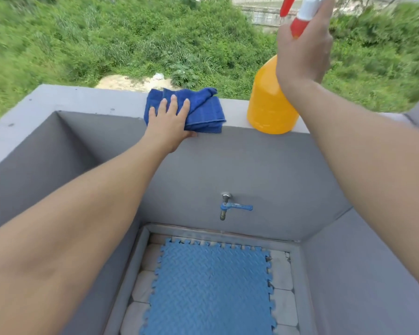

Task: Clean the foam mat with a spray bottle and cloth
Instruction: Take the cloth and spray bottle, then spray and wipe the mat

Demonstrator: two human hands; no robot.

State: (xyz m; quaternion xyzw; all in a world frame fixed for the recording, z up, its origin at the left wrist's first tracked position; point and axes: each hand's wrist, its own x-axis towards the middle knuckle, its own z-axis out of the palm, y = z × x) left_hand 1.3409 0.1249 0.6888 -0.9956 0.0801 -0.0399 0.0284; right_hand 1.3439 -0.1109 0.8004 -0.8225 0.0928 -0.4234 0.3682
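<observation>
A folded dark-blue terry cloth (198,108) is laid on the flat top of the grey concrete wall (82,97) at the back of the wash basin, presumably so that it is kept dry and within easy reach above the work area. The left hand (168,124) is spread over the cloth's near left part: the fingers (173,102) are extended and only slightly parted, pressed flat on the fabric, while the thumb is hooked under the cloth's front edge at the lip of the wall. The cloth is thus pinched loosely between palm and thumb, not bunched in a fist; it appears to be on the point of being picked up, though it is not yet lifted.

Lower down, a blue-handled metal tap (230,207) is fixed to the basin's inner wall, and beneath it the blue interlocking foam mat with a tread pattern (211,291) is laid flat on the pale tiled floor of the basin, where run-off would be contained. No spray or wiping marks can be made out on it, so the cleaning is judged not to have begun.

To the right, an orange plastic spray bottle with a red-and-white trigger head (270,100) is stood on the same wall top, its base resting on the ledge. The right hand (302,52) is closed around its neck just below the head, fingers wrapped firmly, as if the bottle is about to be carried to the mat.
</observation>
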